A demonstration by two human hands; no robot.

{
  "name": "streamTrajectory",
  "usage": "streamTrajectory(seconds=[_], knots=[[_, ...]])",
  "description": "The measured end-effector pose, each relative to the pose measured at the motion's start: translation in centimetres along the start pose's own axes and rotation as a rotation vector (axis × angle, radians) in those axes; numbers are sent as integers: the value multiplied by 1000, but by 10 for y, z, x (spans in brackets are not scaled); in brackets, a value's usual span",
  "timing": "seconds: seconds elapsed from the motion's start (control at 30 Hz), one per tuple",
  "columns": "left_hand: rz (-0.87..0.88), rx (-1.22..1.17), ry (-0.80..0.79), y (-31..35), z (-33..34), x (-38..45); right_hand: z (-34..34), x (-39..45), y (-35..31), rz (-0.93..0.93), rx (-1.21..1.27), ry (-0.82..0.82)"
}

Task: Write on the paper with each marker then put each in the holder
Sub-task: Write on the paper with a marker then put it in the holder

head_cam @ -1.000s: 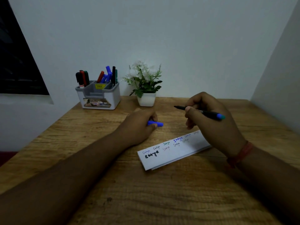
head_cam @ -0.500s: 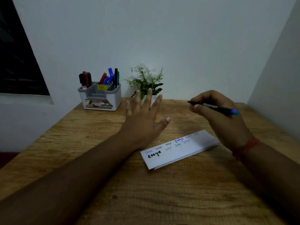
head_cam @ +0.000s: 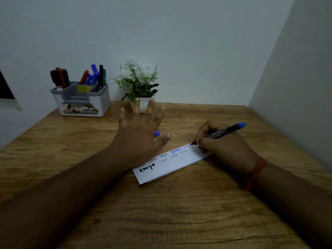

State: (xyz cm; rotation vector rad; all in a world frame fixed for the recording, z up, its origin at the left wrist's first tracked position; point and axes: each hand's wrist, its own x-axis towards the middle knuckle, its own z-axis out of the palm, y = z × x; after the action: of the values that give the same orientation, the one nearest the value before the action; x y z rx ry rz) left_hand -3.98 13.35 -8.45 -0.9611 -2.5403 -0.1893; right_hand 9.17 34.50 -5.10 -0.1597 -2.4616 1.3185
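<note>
A folded white paper [head_cam: 179,164] with several coloured words lies slanted on the wooden desk [head_cam: 179,212]. My right hand [head_cam: 224,146] grips a black marker [head_cam: 224,131] with a blue end, its tip touching the paper's far right part. My left hand [head_cam: 140,133] has its fingers spread and straight, its heel over the paper's left end. A blue cap [head_cam: 157,133] lies on the desk just beyond that hand's thumb. The grey and white holder [head_cam: 100,103] at the back left contains several markers [head_cam: 61,78].
A small potted plant [head_cam: 138,83] with white flowers stands behind my left hand, against the back wall. A side wall closes in the desk on the right. A dark window edge [head_cam: 5,87] shows at far left.
My left hand let go of the blue cap, spread flat and settled by the paper's left end. My right hand came down and brought the marker tip onto the paper.
</note>
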Motion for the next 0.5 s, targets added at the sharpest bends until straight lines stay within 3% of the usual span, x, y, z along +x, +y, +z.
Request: streamTrajectory(seconds=[0.5], knots=[[11, 77, 4, 2, 9, 0, -2, 3, 13, 31, -100, -18]])
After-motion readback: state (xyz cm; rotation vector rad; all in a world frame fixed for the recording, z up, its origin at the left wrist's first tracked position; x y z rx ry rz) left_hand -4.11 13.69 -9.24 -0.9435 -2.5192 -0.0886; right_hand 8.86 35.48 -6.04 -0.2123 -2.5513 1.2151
